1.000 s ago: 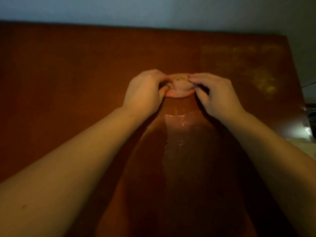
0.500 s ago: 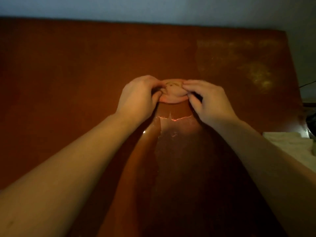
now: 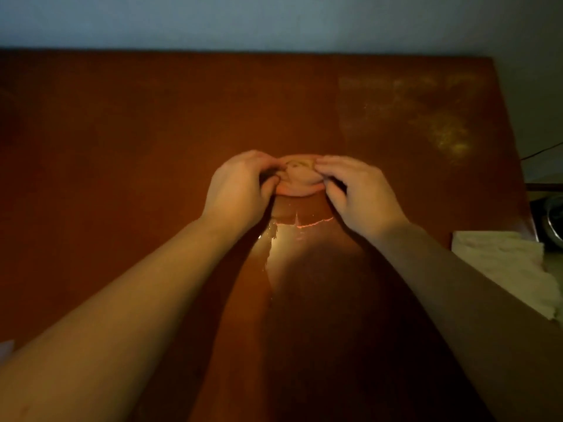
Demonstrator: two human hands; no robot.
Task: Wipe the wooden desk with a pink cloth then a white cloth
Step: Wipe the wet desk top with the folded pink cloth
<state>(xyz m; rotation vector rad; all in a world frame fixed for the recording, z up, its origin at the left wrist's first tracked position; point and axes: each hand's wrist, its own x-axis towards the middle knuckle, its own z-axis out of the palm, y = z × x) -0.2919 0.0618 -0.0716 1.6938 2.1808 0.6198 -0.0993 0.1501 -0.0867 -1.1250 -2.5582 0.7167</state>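
We see both hands meeting just above the middle of the frame, on the brown table (image 3: 122, 132). Between them sits the pink cloth (image 3: 300, 179), bunched into a small wad that rests on the tabletop. The left hand (image 3: 240, 190) pinches its left edge with curled fingers and thumb. The right hand (image 3: 359, 193) grips its right edge the same way, fingers bent over the top. Below the cloth we can make out a wet streak (image 3: 304, 239) running down toward the lower middle, its upper edge catching the light. In the upper right, a pale dusty patch (image 3: 441, 126) marks the wood. At the right edge, beside the right forearm, lies the white cloth (image 3: 511, 269), well apart from the hands. A pale wall (image 3: 274, 19) fills the top.
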